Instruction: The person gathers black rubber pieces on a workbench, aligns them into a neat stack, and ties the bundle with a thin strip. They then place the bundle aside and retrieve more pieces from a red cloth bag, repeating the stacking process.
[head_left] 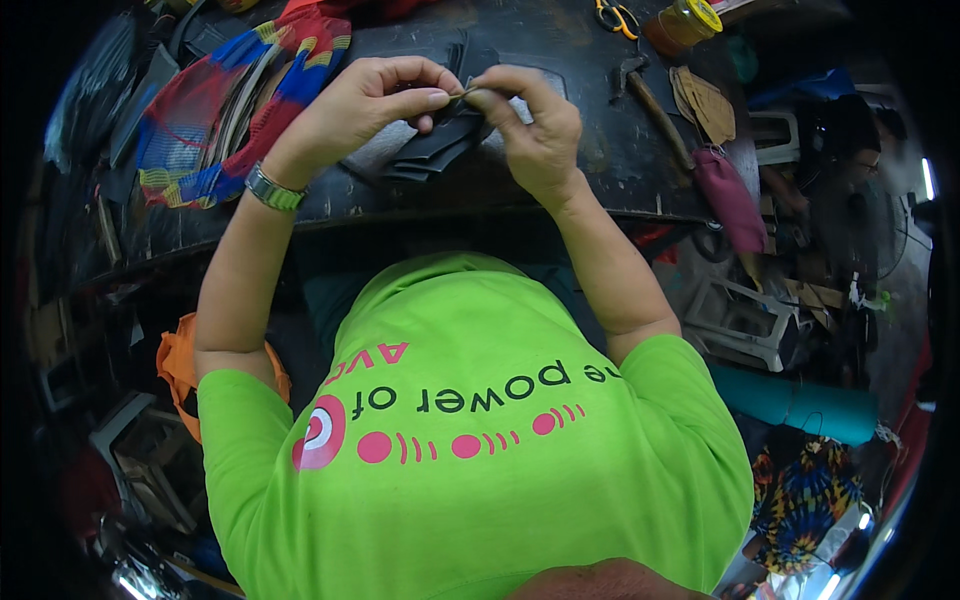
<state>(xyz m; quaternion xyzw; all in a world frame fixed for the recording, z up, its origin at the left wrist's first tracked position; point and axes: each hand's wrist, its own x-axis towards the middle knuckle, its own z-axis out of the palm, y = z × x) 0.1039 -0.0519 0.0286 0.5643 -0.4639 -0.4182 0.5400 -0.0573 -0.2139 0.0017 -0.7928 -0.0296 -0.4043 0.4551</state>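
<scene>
My left hand (388, 92) and my right hand (537, 128) meet above the table, thumbs and forefingers pinched almost tip to tip. Between them runs a thin brownish strand (464, 94), too small to name more exactly. Right below lies a fanned stack of flat black pieces (440, 148), leather-like in look, partly covered by my fingers. Under the stack, a pale grey slab (372, 148) shows at its sides.
On the dark table (400, 42) a red, blue and yellow mesh bag (190, 125) lies at left. To the right are a hammer (655, 115), orange-handled scissors (618, 18), a yellow-lidded jar (682, 28), brown flat pieces (705, 105) and a maroon pouch (728, 200).
</scene>
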